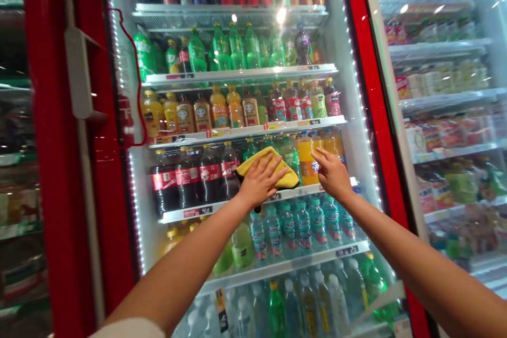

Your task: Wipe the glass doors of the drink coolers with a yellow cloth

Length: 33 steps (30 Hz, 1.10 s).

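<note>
My left hand (261, 179) presses a folded yellow cloth (283, 173) with dark edging flat against the glass door (245, 79) of a red-framed drinks cooler. Its fingers are spread over the cloth, and the thumb side points right. To the right, my right hand (331, 171) is held up at the glass with nothing in it. The index finger stretches toward the upper left, and some other fingers look curled. Behind the glass by this hand stand bottles of orange drink (308, 161). Dark cola bottles (208, 171) stand left of the cloth.
Inside the cooler, white shelves (245, 133) carry rows of bottles and cans. A pale handle (81, 74) juts out from the red frame (43, 142) on the left. Another stocked cooler (451, 100) stands to the right.
</note>
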Tool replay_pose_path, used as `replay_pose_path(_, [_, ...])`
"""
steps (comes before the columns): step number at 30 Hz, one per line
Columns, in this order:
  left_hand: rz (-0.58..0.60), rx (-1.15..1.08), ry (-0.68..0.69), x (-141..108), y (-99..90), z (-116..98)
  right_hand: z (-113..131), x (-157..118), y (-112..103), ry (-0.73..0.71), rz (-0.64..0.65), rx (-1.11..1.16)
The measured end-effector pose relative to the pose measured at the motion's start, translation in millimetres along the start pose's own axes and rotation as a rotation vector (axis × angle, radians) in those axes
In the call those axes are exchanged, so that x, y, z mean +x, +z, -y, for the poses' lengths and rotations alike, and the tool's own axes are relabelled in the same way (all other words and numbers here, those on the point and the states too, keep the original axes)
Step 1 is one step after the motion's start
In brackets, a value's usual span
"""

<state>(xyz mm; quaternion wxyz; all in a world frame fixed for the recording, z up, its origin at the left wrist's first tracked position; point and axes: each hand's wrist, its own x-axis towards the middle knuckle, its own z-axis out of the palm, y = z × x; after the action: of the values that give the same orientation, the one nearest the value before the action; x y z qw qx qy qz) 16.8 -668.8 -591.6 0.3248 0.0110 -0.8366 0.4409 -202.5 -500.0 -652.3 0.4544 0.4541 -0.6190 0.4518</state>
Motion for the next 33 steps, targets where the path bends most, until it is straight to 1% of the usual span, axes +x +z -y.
replay_pose_path(1, [0.023,0.003,0.05,-1.8,-1.0,0.9,3.0,-1.7,0.3,-0.013,0.018,-0.012])
replay_pose_path(2, [0.034,0.005,0.041,-4.9,-3.4,5.9,4.5,-4.6,-0.1,-0.029,0.037,-0.026])
replay_pose_path(3, [0.033,0.006,-0.021,-10.1,-6.9,14.3,4.8,-8.6,-0.9,-0.045,0.058,-0.04])
replay_pose_path(5, [0.006,0.006,-0.246,-29.0,-14.7,35.9,3.0,-18.6,-3.3,-0.074,0.107,-0.073])
replay_pose_path(7, [-0.062,0.015,-0.519,-58.1,-19.6,54.6,1.3,-28.9,-4.4,-0.102,0.167,-0.099])
replay_pose_path(8, [-0.101,0.022,-0.627,-74.9,-20.0,60.2,1.7,-33.3,-3.8,-0.118,0.198,-0.108])
replay_pose_path(9, [-0.125,0.021,-0.695,-91.9,-18.8,62.5,3.1,-37.0,-2.2,-0.135,0.231,-0.114])
replay_pose_path(10, [-0.136,0.018,-0.734,-108.1,-16.1,61.6,5.5,-40.0,0.5,-0.149,0.266,-0.119])
replay_pose_path(11, [-0.132,0.012,-0.746,-122.9,-12.3,57.7,8.7,-42.2,4.1,-0.155,0.302,-0.122])
replay_pose_path(13, [-0.085,-0.007,-0.692,-145.5,-2.2,43.7,16.2,-44.8,12.7,-0.132,0.373,-0.133])
replay_pose_path(14, [-0.053,-0.017,-0.632,-152.8,3.3,34.9,20.0,-45.3,16.9,-0.107,0.404,-0.14])
replay_pose_path(16, [0.005,-0.035,-0.451,-158.5,13.6,17.2,26.4,-45.1,22.7,-0.055,0.449,-0.154])
replay_pose_path(18, [0.038,-0.049,-0.236,-152.8,20.9,3.0,31.5,-43.4,23.9,-0.023,0.479,-0.167])
replay_pose_path(19, [0.042,-0.053,-0.156,-146.3,22.8,-1.8,33.7,-42.1,22.8,-0.016,0.493,-0.173])
replay_pose_path(20, [0.04,-0.056,-0.11,-137.6,23.4,-4.9,35.9,-40.5,20.8,-0.01,0.505,-0.179])
replay_pose_path(21, [0.033,-0.06,-0.1,-127.3,22.7,-6.2,37.9,-38.8,18.2,-0.007,0.517,-0.186])
replay_pose_path(23, [0.002,-0.069,-0.181,-102.6,18.0,-3.7,41.0,-35.4,11.7,-0.003,0.54,-0.205])
replay_pose_path(26, [-0.088,-0.084,-0.406,-58.6,6.7,7.3,40.0,-31.0,1.1,-0.019,0.576,-0.229])
replay_pose_path(29, [-0.248,-0.098,-0.667,-9.8,-2.9,13.1,28.5,-25.9,-8.4,-0.096,0.586,-0.216])
replay_pose_path(31, [-0.352,-0.112,-0.807,21.7,-4.6,7.8,15.9,-20.4,-12.7,-0.123,0.542,-0.194])
replay_pose_path(32, [-0.379,-0.117,-0.83,35.8,-3.4,2.2,8.9,-16.8,-14.1,-0.116,0.502,-0.185])
replay_pose_path(33, [-0.38,-0.12,-0.803,48.1,-1.0,-4.8,1.6,-12.6,-15.0,-0.098,0.455,-0.178])
